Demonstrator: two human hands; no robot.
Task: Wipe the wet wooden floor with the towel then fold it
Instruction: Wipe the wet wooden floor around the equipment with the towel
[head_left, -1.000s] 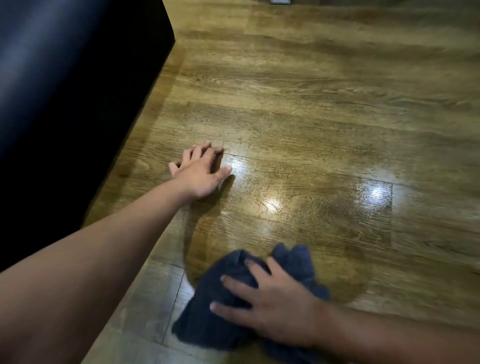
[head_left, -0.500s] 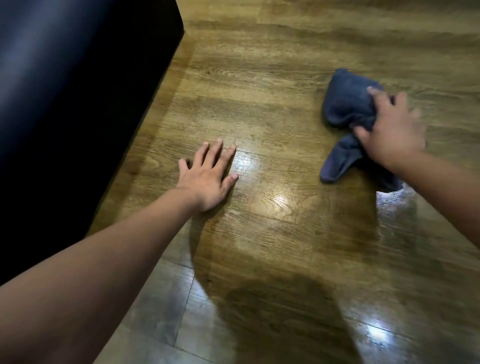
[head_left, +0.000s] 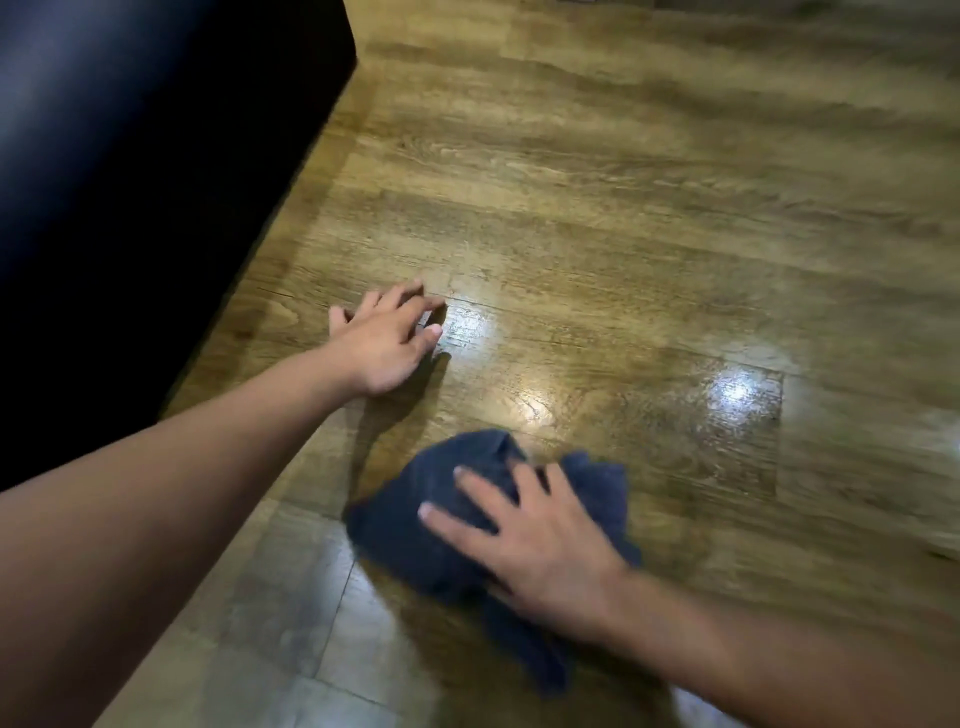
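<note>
I note the right hand (head_left: 540, 551) pressing the crumpled dark towel (head_left: 415, 530) onto the floor (head_left: 623, 208), fingers spread. Beyond the towel, the left hand (head_left: 387, 338) rests on the floor, grip apart.

Wood-grain floor (head_left: 597, 218) glossy, wet sheen; towel (head_left: 415, 519) matt dark cloth.

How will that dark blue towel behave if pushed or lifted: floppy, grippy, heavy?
Likely floppy: the towel lies bunched in soft folds under the right hand, with a loose tail trailing toward the camera. It probably slides readily, since the wooden floor shines with glossy patches. Possibly heavier than it looks if it has soaked up water; dampness cannot be confirmed from this view.
</note>
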